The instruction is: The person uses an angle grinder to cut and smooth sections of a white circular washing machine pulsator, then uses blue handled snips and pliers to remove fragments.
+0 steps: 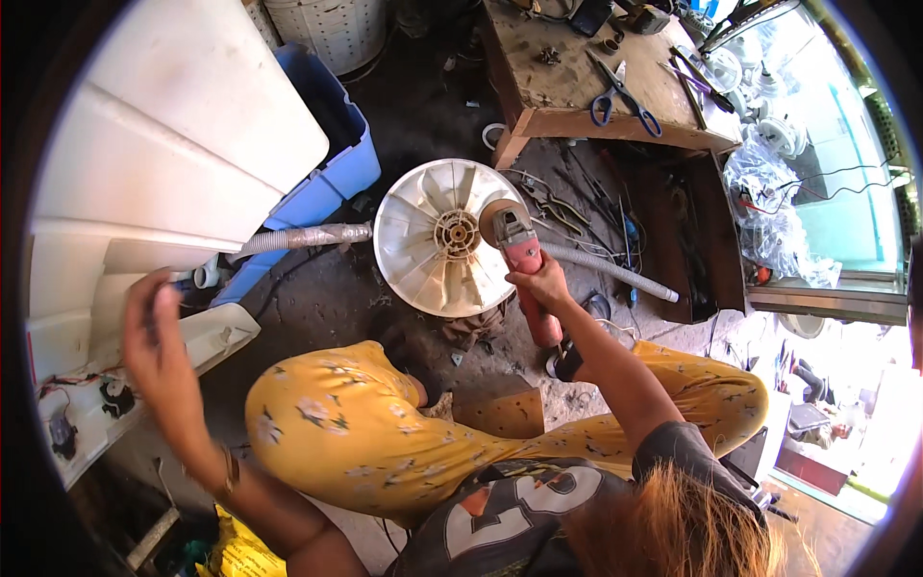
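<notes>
My right hand (541, 284) is wrapped round the red body of an angle grinder (524, 255). The grinder's head and disc rest over the right side of a round white ribbed plastic part (404, 226), which has a brown, dirty hub at its centre; whether the disc touches it I cannot tell. At the left, my left hand (159, 337) is raised with its fingers apart and nothing in it. It is in front of a large white plastic housing (173, 125), near a pipe stub.
A grey corrugated hose (308, 237) lies left of the round part, another (615, 272) right of it. Behind the housing stands a blue bin (351, 159). Scissors (620, 96) lie on a wooden table (548, 91). Pliers (561, 207) and other tools litter the floor.
</notes>
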A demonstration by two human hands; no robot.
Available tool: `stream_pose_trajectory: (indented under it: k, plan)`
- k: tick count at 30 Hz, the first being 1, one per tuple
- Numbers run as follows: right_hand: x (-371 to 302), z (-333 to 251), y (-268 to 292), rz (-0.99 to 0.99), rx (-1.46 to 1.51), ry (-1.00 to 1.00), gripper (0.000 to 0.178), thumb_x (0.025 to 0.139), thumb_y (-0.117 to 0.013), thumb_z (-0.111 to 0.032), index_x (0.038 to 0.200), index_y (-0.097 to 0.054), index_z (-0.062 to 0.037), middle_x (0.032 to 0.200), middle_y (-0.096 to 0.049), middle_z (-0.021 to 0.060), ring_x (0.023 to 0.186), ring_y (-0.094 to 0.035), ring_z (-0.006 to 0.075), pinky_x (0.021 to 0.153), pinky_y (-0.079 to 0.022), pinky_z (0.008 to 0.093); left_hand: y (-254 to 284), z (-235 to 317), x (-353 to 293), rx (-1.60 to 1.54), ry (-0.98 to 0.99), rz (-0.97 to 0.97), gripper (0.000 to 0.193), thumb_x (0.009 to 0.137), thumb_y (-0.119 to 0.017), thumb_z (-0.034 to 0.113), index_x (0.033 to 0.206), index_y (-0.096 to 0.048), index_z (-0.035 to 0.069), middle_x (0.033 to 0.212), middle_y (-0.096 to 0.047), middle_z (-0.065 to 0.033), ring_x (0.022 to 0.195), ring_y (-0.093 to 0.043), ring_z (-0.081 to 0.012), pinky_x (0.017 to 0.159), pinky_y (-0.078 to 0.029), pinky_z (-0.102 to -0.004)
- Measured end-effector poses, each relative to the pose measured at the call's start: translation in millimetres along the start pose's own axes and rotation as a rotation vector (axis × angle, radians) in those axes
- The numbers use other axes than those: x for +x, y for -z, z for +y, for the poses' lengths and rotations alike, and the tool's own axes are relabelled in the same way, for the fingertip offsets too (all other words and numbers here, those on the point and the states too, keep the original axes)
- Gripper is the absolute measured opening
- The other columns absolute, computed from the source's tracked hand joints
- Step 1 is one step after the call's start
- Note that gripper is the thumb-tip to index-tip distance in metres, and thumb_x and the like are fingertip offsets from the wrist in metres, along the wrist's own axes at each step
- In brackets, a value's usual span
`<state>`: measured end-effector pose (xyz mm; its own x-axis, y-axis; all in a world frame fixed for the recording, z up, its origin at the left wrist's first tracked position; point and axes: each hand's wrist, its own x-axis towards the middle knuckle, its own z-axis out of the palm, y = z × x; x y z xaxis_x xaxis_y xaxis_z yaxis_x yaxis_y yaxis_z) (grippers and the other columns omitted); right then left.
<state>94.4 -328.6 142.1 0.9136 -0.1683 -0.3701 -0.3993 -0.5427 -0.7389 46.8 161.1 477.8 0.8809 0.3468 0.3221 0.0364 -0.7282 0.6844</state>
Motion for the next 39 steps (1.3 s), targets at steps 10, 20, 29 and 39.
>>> stream_pose_trajectory:
  k: [10, 20, 29, 39]
  plan:
    - [6, -35, -21, -0.053, -0.194, -0.088, 0.097, 0.056, -0.090, -0.049, 0.136, -0.060, -0.0030, 0.120, -0.071, 0.0231, 0.113, -0.069, 0.0365, 0.098, -0.053, 0.0437, -332, -223, -107, -0.088, 0.334, -0.422, 0.064, 0.089, -0.078, 0.032, 0.132, -0.054, -0.007, 0.113, -0.069, -0.0203, 0.098, -0.067, -0.0321, 0.084, -0.055, -0.0394]
    - [23, -25, 4, -0.027, -0.285, -0.145, 0.096, 0.057, -0.089, -0.051, 0.136, -0.060, -0.0032, 0.120, -0.071, 0.0224, 0.113, -0.069, 0.0363, 0.098, -0.053, 0.0441, -392, -229, -131, -0.234, 0.417, -0.516, 0.041, 0.090, -0.070, 0.003, 0.129, -0.055, -0.002, 0.102, -0.073, -0.0133, 0.089, -0.070, -0.0217, 0.083, -0.054, -0.0347]
    - [19, -37, -12, -0.083, -0.283, -0.095, 0.093, 0.057, -0.090, -0.050, 0.132, -0.062, -0.0020, 0.119, -0.072, 0.0216, 0.112, -0.069, 0.0360, 0.098, -0.053, 0.0428, -378, -242, -137, -0.236, 0.478, -0.496, 0.043, 0.087, -0.074, 0.006, 0.126, -0.058, 0.002, 0.095, -0.071, -0.0119, 0.080, -0.067, -0.0233, 0.076, -0.053, -0.0381]
    - [17, -16, 7, -0.048, -0.201, -0.115, 0.096, 0.056, -0.091, -0.050, 0.132, -0.061, 0.0005, 0.119, -0.072, 0.0221, 0.112, -0.069, 0.0368, 0.098, -0.053, 0.0428, -388, -222, -143, -0.349, 0.567, -0.542, 0.041, 0.089, -0.070, 0.002, 0.127, -0.056, 0.002, 0.091, -0.070, -0.0102, 0.077, -0.065, -0.0199, 0.074, -0.053, -0.0363]
